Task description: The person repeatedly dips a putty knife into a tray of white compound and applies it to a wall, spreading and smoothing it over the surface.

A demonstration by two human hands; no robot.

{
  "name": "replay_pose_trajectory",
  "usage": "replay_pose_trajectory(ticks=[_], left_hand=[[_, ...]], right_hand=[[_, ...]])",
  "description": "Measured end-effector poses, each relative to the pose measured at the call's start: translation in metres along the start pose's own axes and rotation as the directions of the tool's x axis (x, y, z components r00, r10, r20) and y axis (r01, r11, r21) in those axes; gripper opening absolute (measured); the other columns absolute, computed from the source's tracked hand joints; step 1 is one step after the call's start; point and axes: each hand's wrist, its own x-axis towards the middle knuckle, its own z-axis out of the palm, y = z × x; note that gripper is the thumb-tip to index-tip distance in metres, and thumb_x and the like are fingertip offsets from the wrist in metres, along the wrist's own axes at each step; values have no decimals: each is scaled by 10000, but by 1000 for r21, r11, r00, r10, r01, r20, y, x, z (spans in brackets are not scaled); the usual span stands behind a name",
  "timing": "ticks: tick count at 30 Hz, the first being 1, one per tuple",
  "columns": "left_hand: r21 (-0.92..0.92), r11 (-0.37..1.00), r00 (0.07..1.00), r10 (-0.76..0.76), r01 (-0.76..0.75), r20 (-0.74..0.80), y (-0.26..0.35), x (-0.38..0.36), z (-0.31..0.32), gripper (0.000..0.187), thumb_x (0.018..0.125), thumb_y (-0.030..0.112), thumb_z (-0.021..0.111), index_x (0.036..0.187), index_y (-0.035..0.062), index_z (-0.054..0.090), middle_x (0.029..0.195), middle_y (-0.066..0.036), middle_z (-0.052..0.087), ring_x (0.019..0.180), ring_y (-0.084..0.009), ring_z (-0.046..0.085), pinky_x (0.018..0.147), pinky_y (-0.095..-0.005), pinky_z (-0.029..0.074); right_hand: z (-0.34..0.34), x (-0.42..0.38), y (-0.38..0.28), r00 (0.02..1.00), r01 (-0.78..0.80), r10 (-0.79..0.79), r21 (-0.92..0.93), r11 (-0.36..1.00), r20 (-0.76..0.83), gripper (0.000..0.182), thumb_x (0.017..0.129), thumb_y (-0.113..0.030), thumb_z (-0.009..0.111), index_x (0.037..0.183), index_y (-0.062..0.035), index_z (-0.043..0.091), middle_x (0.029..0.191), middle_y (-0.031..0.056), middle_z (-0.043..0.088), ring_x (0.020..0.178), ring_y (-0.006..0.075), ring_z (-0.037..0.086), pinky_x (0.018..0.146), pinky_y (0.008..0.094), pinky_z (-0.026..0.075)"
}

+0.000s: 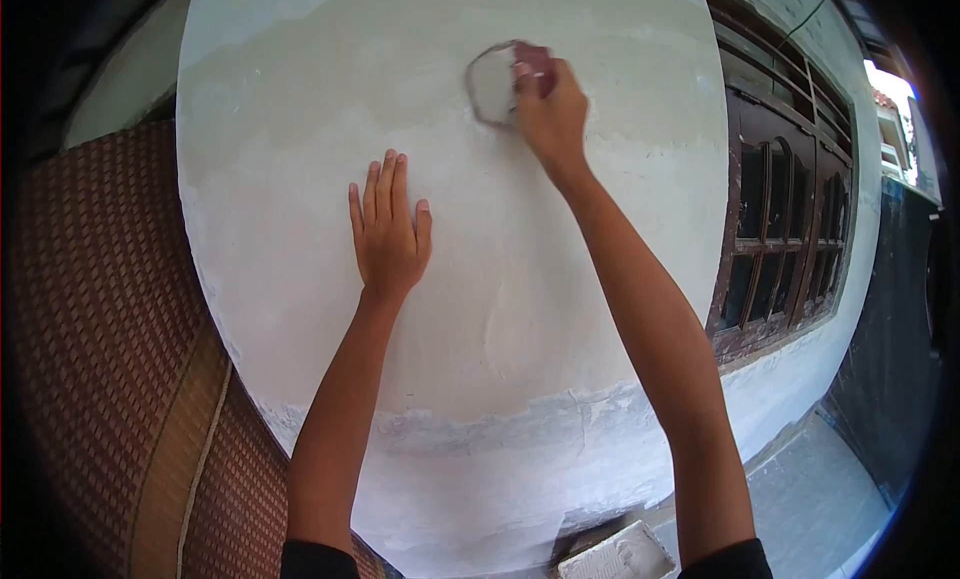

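My left hand [390, 234] lies flat against the pale plastered wall [500, 229], fingers stretched upward and thumb apart. Higher and to the right, my right hand [550, 109] grips a reddish-brown piece of sandpaper [537, 71] at the wall surface. From it a thin dark edge curves out to the left in a loop, with pale wall showing inside. Motion blurs the right fingers slightly. The wall carries uneven patches of off-white coating, with a rough bluish-white band lower down.
To the right is a brown wooden window [785, 209] with a barred vent above. A brown woven panel [100, 309] stands along the left. Low down, a white paint tray [618, 557] rests near the wall's foot on the grey floor [810, 499]. A dark panel [885, 329] stands far right.
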Motion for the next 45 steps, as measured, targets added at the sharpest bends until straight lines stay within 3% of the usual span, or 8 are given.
replay_pose_trajectory(ticks=[4, 8, 24, 28, 32, 36, 41, 45], left_hand=[[-6, 1000, 1000, 6, -6, 1, -2, 0, 1, 575, 963, 184, 450, 1509, 81, 301, 1544, -76, 338, 1441, -272, 280, 1198, -492, 144], [-11, 1000, 1000, 4, -5, -6, 0, 0, 1, 571, 962, 188, 450, 1504, 78, 311, 1544, -81, 339, 1440, -274, 283, 1197, -496, 146], [-11, 1000, 1000, -5, 6, 14, -1, 0, -1, 566, 969, 189, 437, 1507, 75, 303, 1547, -71, 336, 1449, -268, 267, 1200, -488, 132], [-15, 1000, 1000, 12, -12, -3, 0, -1, -1, 563, 968, 182, 439, 1504, 73, 307, 1548, -72, 334, 1447, -270, 273, 1198, -489, 139], [-9, 1000, 1000, 0, 0, 1, 1, 0, -2, 566, 965, 178, 442, 1504, 73, 308, 1546, -74, 336, 1445, -274, 277, 1196, -490, 145], [-9, 1000, 1000, -5, 5, 16, 1, -1, 0, 569, 965, 185, 438, 1507, 73, 304, 1544, -76, 339, 1446, -273, 275, 1196, -491, 143], [-10, 1000, 1000, -7, 7, 5, 2, -1, -1, 576, 960, 173, 449, 1508, 75, 302, 1552, -76, 331, 1449, -270, 270, 1198, -489, 136], [-11, 1000, 1000, -9, 9, 14, 2, -1, 1, 577, 961, 172, 450, 1510, 80, 299, 1555, -72, 327, 1450, -263, 267, 1200, -486, 131]], right_hand=[[2, 4, 9, 998, -7, 30, -364, 931, 58, 243, 884, -202, 640, 979, 19, 608, 876, 228, 679, 857, 395, 652, 783, 447, 495], [3, 4, -2, 996, -82, 81, -7, 997, -24, 253, 880, -200, 629, 1002, 20, 600, 860, 240, 667, 854, 427, 634, 795, 493, 477], [-13, 1, -3, 974, -201, 189, -95, 975, -128, 230, 886, -187, 636, 966, 27, 609, 826, 225, 670, 851, 389, 662, 768, 443, 501], [-18, -10, 4, 972, -21, 63, -184, 983, 225, 224, 884, -173, 630, 984, 27, 612, 841, 235, 671, 826, 399, 663, 754, 451, 500], [-29, -1, 7, 984, -159, 133, -239, 958, -119, 239, 902, -183, 608, 1015, 28, 616, 856, 232, 674, 833, 382, 662, 750, 436, 500], [-24, -20, 12, 979, 81, -43, -187, 979, 199, 251, 896, -195, 626, 1032, 17, 624, 836, 212, 679, 770, 372, 666, 724, 435, 513], [-41, -8, 4, 960, -256, 242, -94, 962, -142, 252, 888, -175, 640, 1024, 36, 619, 895, 242, 676, 810, 392, 668, 756, 450, 509], [-26, -32, 15, 987, 51, -31, -122, 991, 161, 259, 887, -184, 643, 1027, 31, 609, 870, 263, 655, 867, 393, 648, 775, 446, 497]])
